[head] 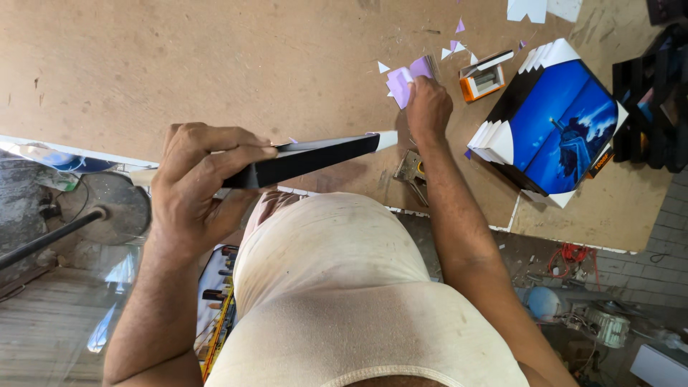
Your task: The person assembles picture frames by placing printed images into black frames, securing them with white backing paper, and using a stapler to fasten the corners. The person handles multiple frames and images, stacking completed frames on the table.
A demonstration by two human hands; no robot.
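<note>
The frame (308, 159) is black. The paper pieces (405, 80) at twelve o'clock are pale purple, the small box (481, 80) at one o'clock orange, and the stacked pictures (566, 129) at two o'clock deep blue with white corners.

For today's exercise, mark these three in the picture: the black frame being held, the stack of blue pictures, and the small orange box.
black frame (315, 159), head view, middle of its dark edge.
stack of blue pictures (566, 125), head view, top picture's blue face.
small orange box (481, 81), head view, its open top.

Brown bench (179, 64) fills the upper frame: lilac paper scraps (405, 79) at centre, orange stapler box (482, 79), stacked blue pictures (559, 125) right.
</note>
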